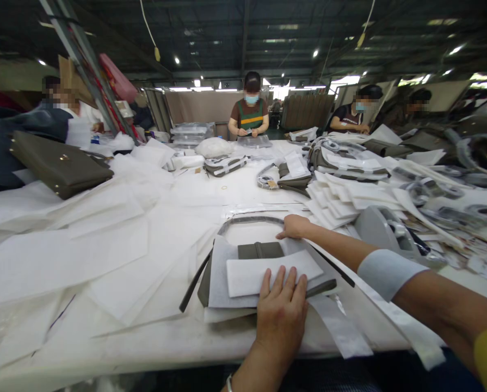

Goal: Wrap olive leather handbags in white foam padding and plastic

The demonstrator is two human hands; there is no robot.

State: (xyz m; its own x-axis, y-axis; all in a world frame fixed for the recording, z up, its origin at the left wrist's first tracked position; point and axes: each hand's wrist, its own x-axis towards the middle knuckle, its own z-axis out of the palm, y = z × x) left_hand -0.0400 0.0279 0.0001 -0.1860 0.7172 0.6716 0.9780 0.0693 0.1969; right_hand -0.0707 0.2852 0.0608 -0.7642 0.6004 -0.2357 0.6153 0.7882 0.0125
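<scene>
A dark grey handbag (204,288) lies on the table right in front of me, mostly covered by a white wrapping sheet (219,272). On top of the sheet rests a rectangular white foam pad (247,277). My left hand (283,310) lies flat on the pad's lower right part, fingers spread. The bag's curved handle (251,219) arches away at the far side, wrapped in clear film. At its right end my right hand (295,226) has its fingers curled round the handle; the fingertips are partly hidden. A dark strap (195,283) sticks out at the bag's left.
White sheets (116,256) spread over the table's left side, below another grey bag (63,163). Stacked white pads (341,198), a grey tape dispenser (380,231) and wrapped handles (435,190) lie to the right. Several people work beyond, one person (249,111) directly opposite.
</scene>
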